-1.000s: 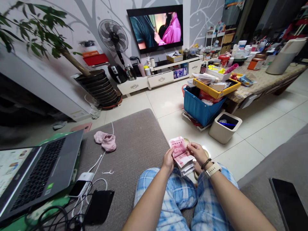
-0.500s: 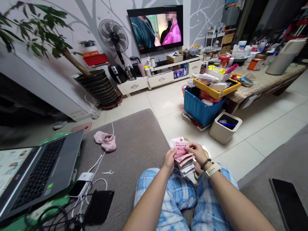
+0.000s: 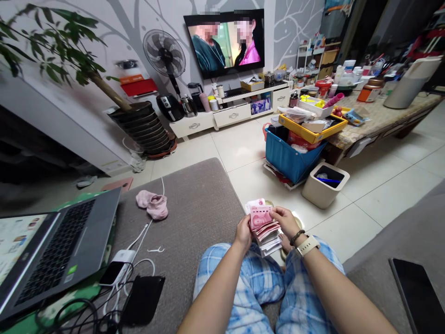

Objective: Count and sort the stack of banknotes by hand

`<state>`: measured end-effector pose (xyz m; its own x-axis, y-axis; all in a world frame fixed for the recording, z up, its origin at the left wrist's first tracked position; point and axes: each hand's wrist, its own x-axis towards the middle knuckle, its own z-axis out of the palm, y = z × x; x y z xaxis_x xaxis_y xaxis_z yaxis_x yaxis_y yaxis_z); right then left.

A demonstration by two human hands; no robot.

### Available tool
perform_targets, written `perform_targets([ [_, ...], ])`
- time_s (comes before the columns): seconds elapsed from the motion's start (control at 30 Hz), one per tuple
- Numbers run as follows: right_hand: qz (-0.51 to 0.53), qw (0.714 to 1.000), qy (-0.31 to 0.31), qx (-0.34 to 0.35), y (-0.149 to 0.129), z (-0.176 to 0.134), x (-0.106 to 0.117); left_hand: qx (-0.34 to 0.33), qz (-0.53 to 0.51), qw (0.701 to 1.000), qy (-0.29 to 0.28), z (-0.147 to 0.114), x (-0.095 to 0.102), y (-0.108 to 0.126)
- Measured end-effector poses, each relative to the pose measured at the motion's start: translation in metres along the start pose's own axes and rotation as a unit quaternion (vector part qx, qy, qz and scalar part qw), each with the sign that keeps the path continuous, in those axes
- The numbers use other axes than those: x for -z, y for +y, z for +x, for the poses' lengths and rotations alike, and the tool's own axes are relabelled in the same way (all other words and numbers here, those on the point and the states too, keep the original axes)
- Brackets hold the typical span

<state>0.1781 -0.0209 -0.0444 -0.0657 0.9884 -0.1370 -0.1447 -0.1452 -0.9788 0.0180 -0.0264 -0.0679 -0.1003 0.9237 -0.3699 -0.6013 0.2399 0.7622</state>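
Left hand [image 3: 244,232] pinches a wad of pink banknotes [image 3: 261,219] by its nine o'clock edge, thumb in front and the other fingers mostly hidden behind. Right hand [image 3: 285,221] has thumb and forefinger pressed together at the wad's two o'clock corner, apparently on the top note. From the left hand the notes lie at two o'clock, from the right at nine — both hands touch them, so neither is clearly nearer. The wad's long axis runs roughly from eleven to five, its lower ends fanned in layers above the plaid trousers [image 3: 239,273].

At one o'clock from the notes, well apart, a blue bin [image 3: 288,160] on the floor side holds red packaging, something pale and something black. Across its top sits a yellow tray [image 3: 330,132] with plastic bags and papers in it, bearing a white box [image 3: 327,112] of yellow items. At two o'clock, nearer, a cream bin [image 3: 318,194] contains something blue and something pale — too small to name — just beside the table [image 3: 365,132].
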Motion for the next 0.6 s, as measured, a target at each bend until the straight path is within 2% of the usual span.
perform_targets([
  [0.6, 0.003, 1.0, 0.011, -0.003, 0.0024, 0.0026, 0.0008, -0.026, 0.022, 0.999, -0.008, 0.0008, 0.003, -0.002],
])
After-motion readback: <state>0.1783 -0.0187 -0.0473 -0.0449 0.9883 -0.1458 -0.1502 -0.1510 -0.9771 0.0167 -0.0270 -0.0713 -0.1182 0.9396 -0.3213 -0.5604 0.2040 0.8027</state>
